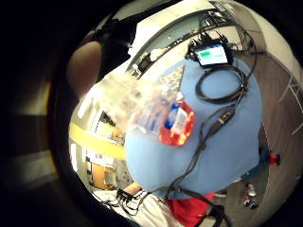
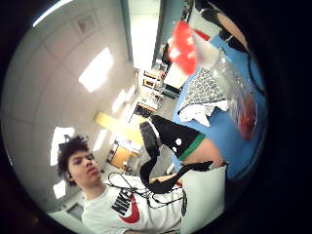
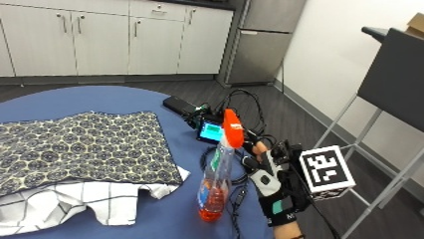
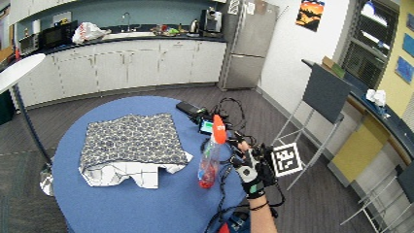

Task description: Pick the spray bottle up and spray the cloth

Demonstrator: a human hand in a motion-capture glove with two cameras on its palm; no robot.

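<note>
A clear spray bottle (image 3: 216, 175) with an orange-red spray head and a little orange liquid at its base stands upright on the blue table (image 3: 132, 224), near the table's right edge. My gloved right hand (image 3: 270, 178) is just to the right of it, palm towards the bottle and fingers (image 3: 254, 148) spread near the neck. A small gap shows between them and the bottle. The patterned navy-and-white cloth (image 3: 86, 144) lies flat to the left, over a white checked cloth (image 3: 79, 201). In the palm views the bottle (image 1: 161, 116) (image 2: 233, 85) is close, with the cloth (image 2: 202, 91) behind it.
A small device with a lit screen (image 3: 212, 132) and a black box (image 3: 180, 104) sit behind the bottle, with black cables (image 3: 238, 107) trailing past the hand. A dark chair (image 3: 391, 84) stands off the table's right side. Cabinets line the far wall.
</note>
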